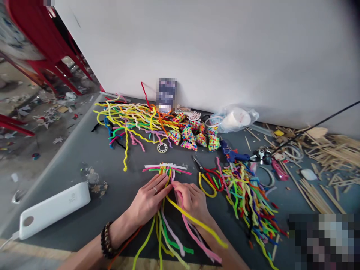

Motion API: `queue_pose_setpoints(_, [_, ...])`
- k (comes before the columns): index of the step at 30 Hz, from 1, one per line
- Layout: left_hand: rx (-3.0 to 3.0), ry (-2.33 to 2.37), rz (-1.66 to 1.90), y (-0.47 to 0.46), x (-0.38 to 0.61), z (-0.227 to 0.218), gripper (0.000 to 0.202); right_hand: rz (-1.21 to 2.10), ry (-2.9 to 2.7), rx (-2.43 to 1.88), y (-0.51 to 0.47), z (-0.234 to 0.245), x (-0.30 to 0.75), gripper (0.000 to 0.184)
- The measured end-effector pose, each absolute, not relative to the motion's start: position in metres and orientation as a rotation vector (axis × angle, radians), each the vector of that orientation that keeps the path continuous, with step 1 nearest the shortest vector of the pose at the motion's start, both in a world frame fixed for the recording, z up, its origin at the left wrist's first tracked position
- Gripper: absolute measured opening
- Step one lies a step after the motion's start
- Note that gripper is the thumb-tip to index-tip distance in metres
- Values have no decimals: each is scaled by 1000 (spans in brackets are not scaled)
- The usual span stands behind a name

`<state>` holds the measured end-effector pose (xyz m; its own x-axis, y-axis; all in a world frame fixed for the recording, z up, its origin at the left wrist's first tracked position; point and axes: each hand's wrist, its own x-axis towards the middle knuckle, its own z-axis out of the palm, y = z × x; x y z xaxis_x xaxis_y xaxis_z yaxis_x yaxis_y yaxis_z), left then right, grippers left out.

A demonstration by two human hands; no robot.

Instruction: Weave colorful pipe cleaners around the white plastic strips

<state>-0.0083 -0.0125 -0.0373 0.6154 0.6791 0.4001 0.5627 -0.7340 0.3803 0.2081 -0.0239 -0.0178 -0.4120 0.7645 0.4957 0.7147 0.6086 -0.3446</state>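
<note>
My left hand [149,198] lies flat, fingers stretched, pressing on a woven bundle of coloured pipe cleaners [165,170] on the dark grey table [112,176]. My right hand [191,198] is beside it, fingers pinched on a pink pipe cleaner [194,234] near the weave. A yellow pipe cleaner [197,221] crosses over my right hand. Loose ends of several strands [168,240] trail toward me over the table edge.
A pile of pipe cleaners [129,120] lies at the back left, another [247,191] at the right. Woven coloured pieces [194,137], red-handled scissors [206,172], a blue glue gun [232,153], wooden sticks [329,157] and a white power bank [53,210] surround the work.
</note>
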Motion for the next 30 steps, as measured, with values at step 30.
queue_pose_setpoints(30, [3037,1093,323,-20,12,-31,38,1157,-1677,-1386,40,2,206,31])
